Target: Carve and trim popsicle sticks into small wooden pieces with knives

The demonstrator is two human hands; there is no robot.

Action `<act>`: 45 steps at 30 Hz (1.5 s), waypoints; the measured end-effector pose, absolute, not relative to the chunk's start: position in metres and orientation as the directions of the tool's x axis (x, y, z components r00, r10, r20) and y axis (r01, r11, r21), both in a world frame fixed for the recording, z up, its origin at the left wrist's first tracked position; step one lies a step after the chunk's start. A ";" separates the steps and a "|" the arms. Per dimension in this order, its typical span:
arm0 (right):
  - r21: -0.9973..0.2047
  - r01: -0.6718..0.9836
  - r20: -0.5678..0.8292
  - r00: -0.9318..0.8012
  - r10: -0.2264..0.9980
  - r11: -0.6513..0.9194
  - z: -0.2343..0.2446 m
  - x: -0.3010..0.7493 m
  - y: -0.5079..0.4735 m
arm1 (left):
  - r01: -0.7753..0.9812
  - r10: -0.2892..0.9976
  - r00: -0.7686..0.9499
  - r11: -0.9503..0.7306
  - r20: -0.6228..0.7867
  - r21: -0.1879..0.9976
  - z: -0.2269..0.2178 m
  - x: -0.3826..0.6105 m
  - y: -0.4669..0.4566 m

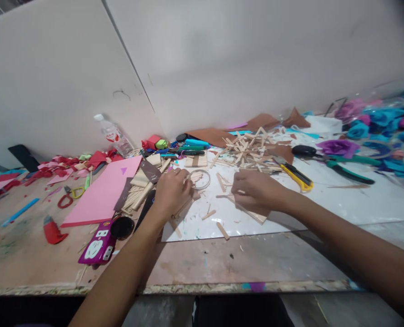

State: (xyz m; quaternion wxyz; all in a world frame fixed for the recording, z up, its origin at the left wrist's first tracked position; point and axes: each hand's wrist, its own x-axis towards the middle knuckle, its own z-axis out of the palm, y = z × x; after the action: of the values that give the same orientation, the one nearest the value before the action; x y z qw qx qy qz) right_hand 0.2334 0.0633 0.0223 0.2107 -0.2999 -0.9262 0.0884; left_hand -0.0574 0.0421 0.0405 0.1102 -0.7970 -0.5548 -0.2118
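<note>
My left hand [173, 190] is closed, its fingers curled down over the white sheet [191, 229], beside a clear ring-shaped tape roll [202, 180]. Whatever lies inside its fingers is hidden, though thin wooden strips show just below it. My right hand [251, 190] is bent into a pinch. A wooden craft stick [223, 196] juts out to the left from its fingertips. Under that hand, a flat wooden piece [256, 216] pokes out toward the front. Several short cut stick pieces [222, 230] lie between the hands and in front of them.
Behind my right hand rises a heap of cut craft sticks [247, 147]. A yellow utility knife [297, 177] and green-handled pliers [348, 171] lie to the right. Leftward are pink paper [102, 195], a purple glue gun [97, 245], scissors [70, 195] and a plastic bottle [115, 135].
</note>
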 end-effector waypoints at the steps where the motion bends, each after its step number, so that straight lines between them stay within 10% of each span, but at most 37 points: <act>1: -0.290 0.529 0.338 -0.723 0.603 0.797 0.023 0.233 0.063 | 0.936 0.853 0.294 -0.349 0.431 0.053 0.041 -0.059 0.043; 9: -0.331 0.572 0.405 -0.632 0.661 0.750 0.025 0.229 0.060 | 0.911 0.877 0.373 -0.408 0.304 0.059 0.027 -0.052 0.043; 23: -0.497 0.468 0.510 -0.524 0.682 0.731 0.021 0.218 0.050 | 0.578 0.682 0.475 -0.719 0.556 0.387 0.038 -0.028 0.023; 45: -0.627 0.309 0.605 -0.385 0.697 0.715 0.023 0.220 0.055 | 0.425 0.672 0.397 -0.738 0.625 0.524 0.033 -0.024 0.021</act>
State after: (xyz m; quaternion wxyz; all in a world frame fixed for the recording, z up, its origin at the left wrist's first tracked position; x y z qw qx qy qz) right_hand 0.2196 0.0548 0.0228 0.4583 -0.3124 -0.8048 0.2116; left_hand -0.0236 0.0205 0.0335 -0.1416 -0.8236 -0.3331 -0.4366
